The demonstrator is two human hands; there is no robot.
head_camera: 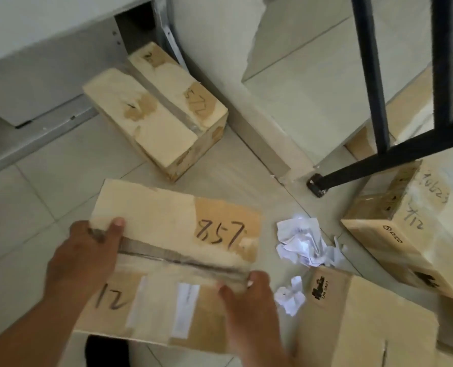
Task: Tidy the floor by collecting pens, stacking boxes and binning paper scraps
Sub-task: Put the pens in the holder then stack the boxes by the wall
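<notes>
Both hands grip the marked box (172, 258), left hand (87, 258) fingers on its left edge, right hand (249, 308) at its near right; the floor box (154, 115) lies farther off, long axis slanting near-right.

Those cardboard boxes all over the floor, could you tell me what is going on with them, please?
A person is tidying the floor and holds the box marked 258 in both hands, the left hand on its left edge, the right hand on its near right side. Another taped box lies ahead by the wall and two more sit to the right. Crumpled paper scraps lie unbinned between them. No pens are in view.
</notes>
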